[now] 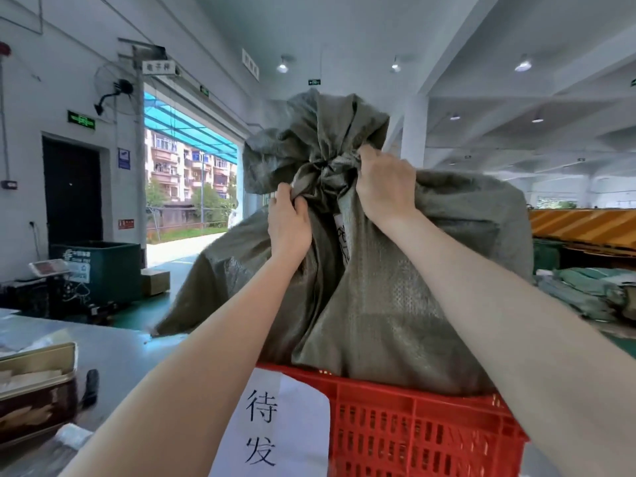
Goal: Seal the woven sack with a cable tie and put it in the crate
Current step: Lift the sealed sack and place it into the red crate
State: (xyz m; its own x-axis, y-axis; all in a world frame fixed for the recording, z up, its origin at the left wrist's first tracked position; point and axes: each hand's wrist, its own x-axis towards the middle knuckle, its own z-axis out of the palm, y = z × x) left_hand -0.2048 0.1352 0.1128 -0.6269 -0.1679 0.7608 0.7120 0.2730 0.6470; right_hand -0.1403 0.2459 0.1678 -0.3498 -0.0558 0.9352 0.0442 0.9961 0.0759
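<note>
A large grey-green woven sack [395, 297] fills the middle of the head view, its bottom resting in a red plastic crate [423, 432]. The sack's neck [325, 173] is bunched tight, with loose fabric flaring above it. My left hand [288, 220] grips the gathered fabric just below and left of the neck. My right hand [385, 182] clutches the fabric at the neck's right side. The cable tie itself is not visible among the folds. A white paper label [268, 428] with black characters hangs on the crate's front.
A metal tin [34, 390] and a dark small object [91, 387] lie on the grey table at lower left. A green bin [99, 270], a scale and a cardboard box stand by the open doorway. Folded sacks [585, 290] pile up on the right.
</note>
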